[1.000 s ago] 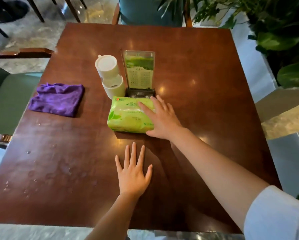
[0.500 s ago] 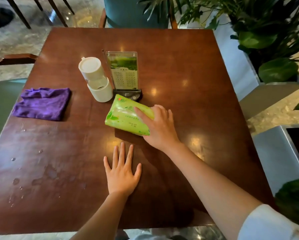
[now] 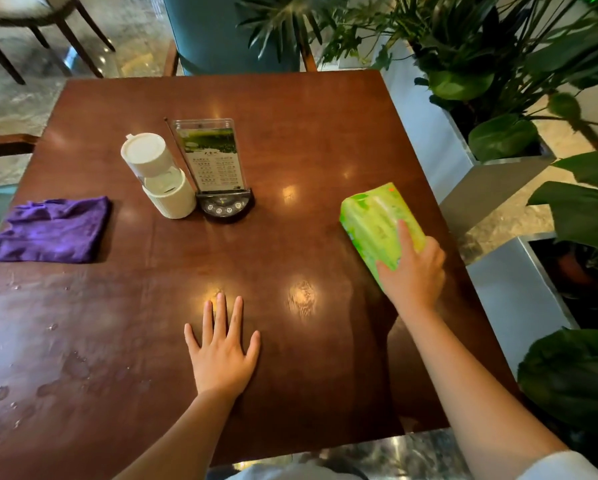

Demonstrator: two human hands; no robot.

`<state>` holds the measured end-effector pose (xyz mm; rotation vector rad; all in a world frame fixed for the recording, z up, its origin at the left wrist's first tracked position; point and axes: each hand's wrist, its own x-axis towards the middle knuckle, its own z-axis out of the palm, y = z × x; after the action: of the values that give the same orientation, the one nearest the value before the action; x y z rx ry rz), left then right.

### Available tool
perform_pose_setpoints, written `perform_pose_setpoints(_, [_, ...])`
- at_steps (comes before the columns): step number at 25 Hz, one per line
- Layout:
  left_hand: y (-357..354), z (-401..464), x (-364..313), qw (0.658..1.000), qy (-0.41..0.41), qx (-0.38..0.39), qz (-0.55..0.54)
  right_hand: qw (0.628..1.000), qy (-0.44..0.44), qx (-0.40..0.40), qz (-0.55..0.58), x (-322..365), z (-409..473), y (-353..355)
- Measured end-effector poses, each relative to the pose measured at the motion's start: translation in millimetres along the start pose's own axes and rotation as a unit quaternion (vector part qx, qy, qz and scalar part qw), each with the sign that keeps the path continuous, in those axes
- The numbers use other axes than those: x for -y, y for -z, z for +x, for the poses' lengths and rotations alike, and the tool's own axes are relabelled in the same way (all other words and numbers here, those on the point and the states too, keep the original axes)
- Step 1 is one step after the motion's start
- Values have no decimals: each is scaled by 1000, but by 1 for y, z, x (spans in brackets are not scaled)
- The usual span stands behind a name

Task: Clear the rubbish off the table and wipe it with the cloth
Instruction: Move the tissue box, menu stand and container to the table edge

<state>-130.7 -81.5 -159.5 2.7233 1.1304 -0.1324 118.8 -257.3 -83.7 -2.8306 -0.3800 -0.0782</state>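
My right hand [image 3: 413, 271] grips a green tissue pack [image 3: 373, 220] and holds it tilted above the right side of the brown wooden table [image 3: 290, 140], close to the edge. My left hand [image 3: 223, 351] lies flat on the table near the front, fingers spread, holding nothing. A purple cloth [image 3: 51, 230] lies crumpled at the table's left edge. Water drops and wet smears [image 3: 72, 365] cover the front left of the tabletop.
A white lidded container [image 3: 159, 178] and an upright menu stand [image 3: 214, 161] on a dark base stand at the table's middle. Metal planters with green plants [image 3: 491, 133] line the right side. A teal chair [image 3: 221, 32] stands behind the table.
My right hand has lifted the tissue pack from the table's middle and carried it to the right edge. My left hand stays flat on the table.
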Motion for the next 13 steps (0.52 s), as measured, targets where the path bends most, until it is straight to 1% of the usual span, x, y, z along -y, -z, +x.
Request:
perform_pose_setpoints(2, [-1, 0, 0, 1000, -1, 1, 3, 998, -61, -16, -12, -10, 4, -1])
perform_pose_setpoints(5, [-1, -1, 0, 1000, 1, 0, 3, 995, -96, -28, -18, -19, 8, -4])
perform_pose_setpoints(10, [1, 0, 0, 1000, 0, 0, 1, 996, -83, 8, -26, -18, 23, -1])
perform_pose_setpoints(12, [0, 0, 0, 1000, 1, 0, 1, 997, -74, -1, -32, -13, 19, 0])
perform_pose_setpoints(13, [0, 0, 0, 1000, 1, 0, 1, 998, -50, -17, -34, -7, 14, 0])
